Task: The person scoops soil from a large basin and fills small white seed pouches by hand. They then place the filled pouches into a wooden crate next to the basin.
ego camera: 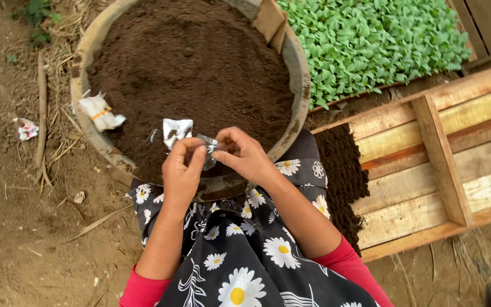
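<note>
Both my hands meet over the near rim of a wide round basin (299,68) filled with dark soil (191,68). My left hand (182,170) and my right hand (244,153) pinch a small silvery foil packet (208,149) between their fingertips. A second crumpled white and silver packet (176,131) lies on the soil just beyond my left hand. The basin rests against my lap, on a black dress with white daisies (245,250).
A tray of dense green seedlings (370,40) lies at the upper right. A wooden frame tray (444,153) with soil (342,176) at its left end sits to my right. Crumpled wrappers (102,112) lie on the basin's left rim and on the dirt ground (26,129).
</note>
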